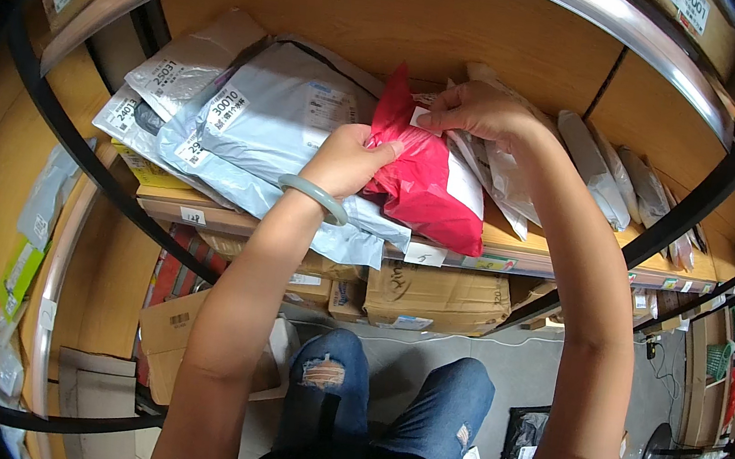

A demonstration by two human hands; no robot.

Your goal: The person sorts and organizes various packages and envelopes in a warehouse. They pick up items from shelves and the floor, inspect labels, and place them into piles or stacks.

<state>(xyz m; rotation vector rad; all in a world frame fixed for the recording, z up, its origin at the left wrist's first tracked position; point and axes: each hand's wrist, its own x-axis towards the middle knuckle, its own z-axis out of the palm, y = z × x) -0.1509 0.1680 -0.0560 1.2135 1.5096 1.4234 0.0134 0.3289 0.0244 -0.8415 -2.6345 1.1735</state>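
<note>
While L hand [349, 156] pinches crinkly red plastic bag [427, 195] | R hand [489, 113] pinches flat wht slip [425, 120]

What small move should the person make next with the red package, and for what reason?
Perhaps the right grip should press the small white slip flat against the red package: it pinches the slip at the package's upper part, while the left grip holds the package's left side, which should give support. Whether the slip is already stuck, I cannot tell.
</note>
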